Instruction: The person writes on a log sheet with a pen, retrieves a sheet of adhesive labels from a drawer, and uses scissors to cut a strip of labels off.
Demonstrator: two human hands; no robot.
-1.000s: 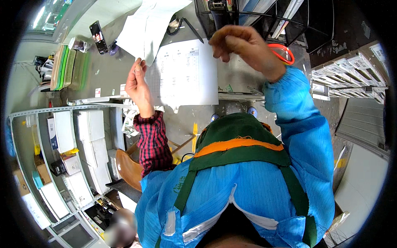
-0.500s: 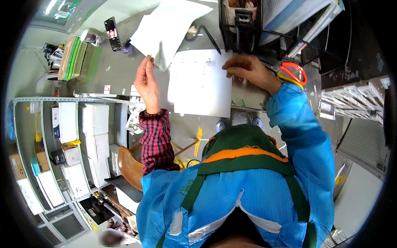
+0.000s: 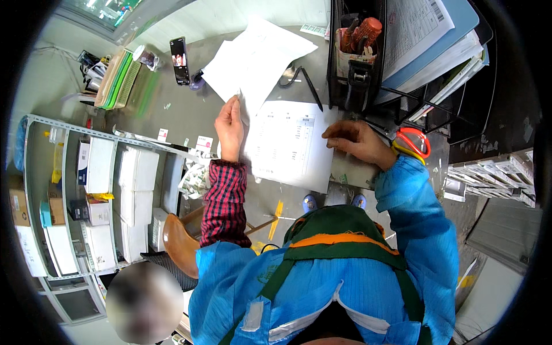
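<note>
My left hand (image 3: 230,123) is closed in a pinch by the lower edge of the loose white sheets (image 3: 261,54). A tiny pale bit shows at its fingertips, too small to make out. Right of it lies a printed sheet (image 3: 282,152) with a table on it, its lower edge by the table's front edge. My right hand (image 3: 359,141) hovers at this sheet's right edge, thumb and curled fingers apart, with nothing visible in it. Beside its wrist are scissors (image 3: 415,142) with red and yellow handles.
A black pen (image 3: 312,91) lies above the printed sheet. A phone (image 3: 179,60) stands at the back left, near green and beige baskets (image 3: 118,80). A black organizer (image 3: 339,98) holds red-handled tools, beside upright folders (image 3: 431,52). A person's blurred head (image 3: 145,303) is at lower left.
The whole view has shifted, so the table and both hands sit lower in the picture. Both hands keep about the same pose over the papers. A person's head has come in at lower left.
</note>
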